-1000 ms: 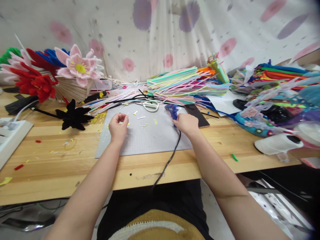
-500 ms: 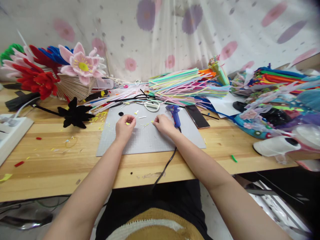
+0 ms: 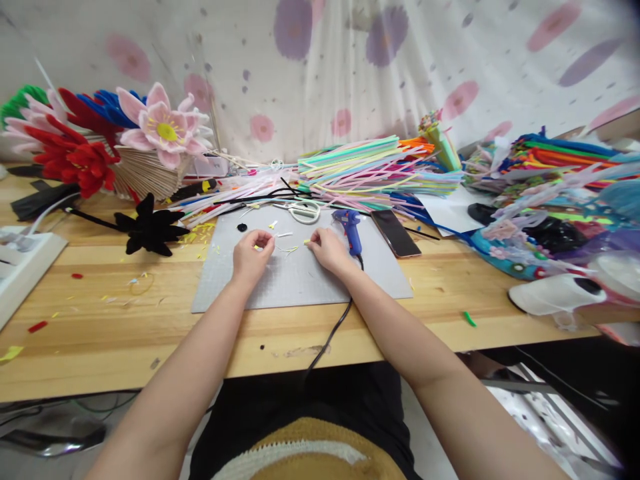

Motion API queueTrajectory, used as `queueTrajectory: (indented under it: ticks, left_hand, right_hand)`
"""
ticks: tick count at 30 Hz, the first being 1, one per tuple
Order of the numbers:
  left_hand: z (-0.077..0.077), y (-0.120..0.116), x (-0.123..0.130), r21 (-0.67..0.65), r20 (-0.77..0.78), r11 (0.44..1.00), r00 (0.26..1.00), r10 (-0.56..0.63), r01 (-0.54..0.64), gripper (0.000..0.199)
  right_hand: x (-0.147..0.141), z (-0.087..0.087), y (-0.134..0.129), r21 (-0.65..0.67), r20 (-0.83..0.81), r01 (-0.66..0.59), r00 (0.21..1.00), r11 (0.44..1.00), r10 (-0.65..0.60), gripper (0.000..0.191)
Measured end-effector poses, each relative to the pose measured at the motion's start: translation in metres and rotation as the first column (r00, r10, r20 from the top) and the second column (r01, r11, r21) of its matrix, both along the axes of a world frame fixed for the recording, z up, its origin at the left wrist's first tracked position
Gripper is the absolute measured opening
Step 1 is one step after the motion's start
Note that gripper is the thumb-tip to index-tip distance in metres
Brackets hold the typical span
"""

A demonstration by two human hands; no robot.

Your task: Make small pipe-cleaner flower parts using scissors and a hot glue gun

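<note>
My left hand [image 3: 251, 259] is over the left half of a grey cutting mat [image 3: 295, 287], thumb and fingertips pinched together. A thin pale bit shows at its fingertips, too small to name. Opposite it, my right hand [image 3: 327, 249] pinches a small yellow piece [image 3: 307, 242]. Between the hands lie thin white and yellow snippets [image 3: 289, 249]. Scissors with pale handles [image 3: 305, 212] rest at the mat's back edge. A blue glue gun [image 3: 351, 233] lies just right of my right hand, and a small black disc [image 3: 242, 227] sits behind my left hand.
A phone [image 3: 396, 233] lies on the mat's right side. Pipe cleaner bundles [image 3: 370, 167] are heaped behind. A black fuzzy flower [image 3: 149, 229] and a bunch of fuzzy flowers [image 3: 165, 130] stand left, near a power strip [image 3: 30, 273]. A black cord [image 3: 330, 333] crosses the front edge.
Both hands stay almost in place, still pinching. Slightly more of the yellow piece shows at my right fingertips. The view has shifted very slightly.
</note>
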State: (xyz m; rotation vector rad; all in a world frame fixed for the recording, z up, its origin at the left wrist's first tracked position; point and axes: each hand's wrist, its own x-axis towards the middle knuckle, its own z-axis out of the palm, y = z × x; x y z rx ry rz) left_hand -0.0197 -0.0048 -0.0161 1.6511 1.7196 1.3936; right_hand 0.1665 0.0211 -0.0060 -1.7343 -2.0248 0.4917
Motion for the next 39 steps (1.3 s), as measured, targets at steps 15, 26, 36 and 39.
queueTrajectory:
  ticks: [15,26,36,39]
  left_hand:
    - [0.000,-0.002,0.007,0.002,-0.038,0.998,0.997,-0.069,0.069,0.010]
    - [0.000,-0.004,0.020,-0.065,0.168,0.993,0.982,-0.083,0.095,0.016]
    - [0.007,-0.007,0.030,-0.173,0.552,0.967,0.832,-0.061,0.186,0.024]
    - [0.008,-0.007,0.030,-0.177,0.584,0.962,0.809,-0.068,0.209,0.024]
  right_hand:
    - [0.001,-0.016,0.013,-0.122,-0.802,-0.200,0.597,0.972,0.022,0.018]
    - [-0.023,-0.009,-0.003,-0.190,-0.892,-0.241,0.448,0.952,-0.065,0.022]
    - [-0.028,-0.010,-0.004,-0.284,-0.914,-0.287,0.368,0.915,-0.168,0.013]
    - [-0.029,-0.007,-0.005,-0.311,-0.911,-0.304,0.364,0.901,-0.192,0.007]
